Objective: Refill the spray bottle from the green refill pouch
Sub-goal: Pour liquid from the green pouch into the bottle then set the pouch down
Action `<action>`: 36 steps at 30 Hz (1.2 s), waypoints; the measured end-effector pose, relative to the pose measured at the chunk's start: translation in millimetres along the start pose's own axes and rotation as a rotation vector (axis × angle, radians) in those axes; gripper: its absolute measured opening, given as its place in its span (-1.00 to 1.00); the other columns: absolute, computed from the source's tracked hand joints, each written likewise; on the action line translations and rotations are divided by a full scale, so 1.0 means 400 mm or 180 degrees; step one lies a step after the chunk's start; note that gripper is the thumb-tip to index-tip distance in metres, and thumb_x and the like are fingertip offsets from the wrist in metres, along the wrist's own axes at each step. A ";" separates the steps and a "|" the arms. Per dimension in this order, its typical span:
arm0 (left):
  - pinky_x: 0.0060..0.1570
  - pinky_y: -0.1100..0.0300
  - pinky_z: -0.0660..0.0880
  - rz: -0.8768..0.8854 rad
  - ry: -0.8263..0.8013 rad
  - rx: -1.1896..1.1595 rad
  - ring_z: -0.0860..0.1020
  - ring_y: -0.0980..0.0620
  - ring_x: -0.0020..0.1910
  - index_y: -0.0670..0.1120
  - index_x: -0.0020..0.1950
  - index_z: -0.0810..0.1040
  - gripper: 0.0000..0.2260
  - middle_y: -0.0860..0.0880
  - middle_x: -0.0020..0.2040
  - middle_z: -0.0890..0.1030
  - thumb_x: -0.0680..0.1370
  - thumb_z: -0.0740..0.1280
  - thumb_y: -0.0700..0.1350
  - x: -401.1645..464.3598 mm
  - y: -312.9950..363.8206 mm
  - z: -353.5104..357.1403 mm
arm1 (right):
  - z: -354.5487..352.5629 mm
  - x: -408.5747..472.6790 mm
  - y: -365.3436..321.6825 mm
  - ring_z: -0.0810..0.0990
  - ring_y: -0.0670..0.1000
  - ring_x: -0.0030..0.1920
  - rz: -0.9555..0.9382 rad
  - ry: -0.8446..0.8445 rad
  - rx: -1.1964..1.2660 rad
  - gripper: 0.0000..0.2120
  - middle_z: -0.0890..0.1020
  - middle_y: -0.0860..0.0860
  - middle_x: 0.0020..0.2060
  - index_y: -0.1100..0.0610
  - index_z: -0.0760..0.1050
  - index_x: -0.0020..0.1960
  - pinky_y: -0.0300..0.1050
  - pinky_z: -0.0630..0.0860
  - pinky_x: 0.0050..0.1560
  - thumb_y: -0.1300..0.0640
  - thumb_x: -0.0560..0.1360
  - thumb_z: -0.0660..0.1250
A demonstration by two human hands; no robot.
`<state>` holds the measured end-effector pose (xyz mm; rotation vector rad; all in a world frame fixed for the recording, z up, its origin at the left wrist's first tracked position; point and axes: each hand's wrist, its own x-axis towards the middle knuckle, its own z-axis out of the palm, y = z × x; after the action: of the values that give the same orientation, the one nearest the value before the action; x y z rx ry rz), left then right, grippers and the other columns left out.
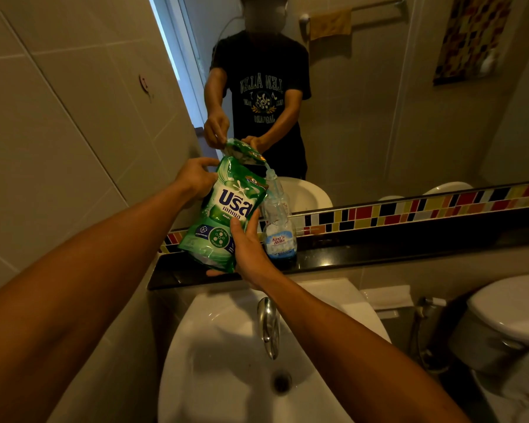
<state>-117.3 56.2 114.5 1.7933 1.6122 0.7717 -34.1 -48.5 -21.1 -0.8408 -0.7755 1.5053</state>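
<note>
I hold the green refill pouch [223, 213] tilted to the right above the black ledge [379, 253]. My left hand [196, 177] grips its upper left edge. My right hand [249, 250] holds its lower right side from below. The pouch's top corner touches the open neck of the clear spray bottle [279, 227], which stands upright on the ledge with no spray head on it. Blue liquid fills the bottle's lower part. The mirror behind repeats the pouch, the bottle and both hands.
A white sink [226, 361] with a chrome tap [268, 325] lies directly below my arms. A toilet [507, 319] stands at the right. Tiled wall closes the left side. A coloured mosaic strip [409, 209] runs under the mirror.
</note>
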 end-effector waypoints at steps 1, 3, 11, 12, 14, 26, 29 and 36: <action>-0.27 0.16 0.54 0.0008 -0.0009 -0.0003 0.62 -0.13 -0.03 -0.05 0.43 0.46 -0.62 -0.23 0.23 0.57 0.61 0.31 -0.21 0.001 0.000 -0.001 | 0.002 -0.001 -0.002 0.55 0.30 0.43 0.0012 0.0011 -0.0016 -0.28 0.37 0.09 0.60 -0.45 -0.30 0.61 0.60 0.56 0.16 -0.11 0.75 0.16; -0.30 0.18 0.53 0.0032 -0.0015 0.0007 0.60 -0.08 -0.09 -0.06 0.43 0.46 -0.62 -0.23 0.22 0.58 0.61 0.31 -0.22 0.002 0.000 -0.004 | 0.005 -0.004 -0.005 0.55 0.31 0.42 0.0030 -0.0004 -0.0021 -0.28 0.36 0.08 0.60 -0.46 -0.31 0.60 0.58 0.58 0.13 -0.11 0.75 0.16; -0.33 0.17 0.51 0.0072 0.0066 0.0042 0.56 0.03 -0.28 -0.05 0.40 0.49 -0.64 -0.25 0.15 0.62 0.60 0.31 -0.23 -0.001 0.004 -0.010 | 0.011 -0.016 -0.012 0.54 0.31 0.43 0.0054 -0.0056 0.0088 -0.29 0.34 0.07 0.61 -0.49 -0.27 0.59 0.61 0.58 0.06 -0.14 0.73 0.18; -0.34 0.17 0.50 0.0083 0.0087 0.0046 0.55 0.04 -0.29 -0.05 0.39 0.50 -0.65 -0.25 0.15 0.63 0.60 0.31 -0.23 -0.001 0.004 -0.011 | 0.013 -0.017 -0.013 0.54 0.31 0.43 0.0057 -0.0055 0.0104 -0.29 0.34 0.06 0.60 -0.50 -0.26 0.59 0.61 0.58 0.06 -0.14 0.73 0.18; -0.34 0.18 0.50 0.0099 0.0096 0.0053 0.55 0.05 -0.30 -0.06 0.39 0.50 -0.65 -0.25 0.14 0.63 0.60 0.31 -0.24 -0.001 0.005 -0.011 | 0.016 -0.020 -0.016 0.54 0.32 0.43 0.0078 -0.0042 0.0104 -0.29 0.34 0.06 0.60 -0.50 -0.27 0.59 0.62 0.57 0.07 -0.14 0.73 0.18; -0.20 0.12 0.55 0.0126 0.0056 0.0052 0.60 -0.08 -0.09 -0.05 0.41 0.48 -0.64 -0.24 0.23 0.59 0.61 0.31 -0.22 -0.003 0.011 -0.019 | 0.030 -0.030 -0.025 0.55 0.34 0.42 0.0038 -0.0025 0.0034 -0.31 0.36 0.10 0.59 -0.47 -0.25 0.60 0.58 0.60 0.09 -0.12 0.74 0.16; -0.23 0.14 0.54 0.0135 0.0041 0.0055 0.60 -0.10 -0.06 -0.06 0.40 0.48 -0.65 -0.24 0.24 0.59 0.61 0.30 -0.22 -0.005 0.012 -0.021 | 0.034 -0.034 -0.029 0.53 0.33 0.44 0.0052 -0.0010 0.0083 -0.30 0.34 0.10 0.61 -0.44 -0.28 0.62 0.60 0.55 0.15 -0.10 0.75 0.15; -0.24 0.14 0.55 0.0103 0.0006 0.0089 0.63 -0.14 -0.03 -0.05 0.42 0.48 -0.64 -0.24 0.21 0.60 0.62 0.29 -0.22 -0.004 0.016 -0.024 | 0.040 -0.036 -0.032 0.53 0.34 0.43 0.0055 0.0040 0.0066 -0.31 0.35 0.11 0.60 -0.44 -0.27 0.62 0.63 0.55 0.13 -0.11 0.75 0.15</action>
<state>-120.6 54.7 125.4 1.8429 1.6064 0.7693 -40.3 -61.8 -0.8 -0.8425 -0.7439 1.5196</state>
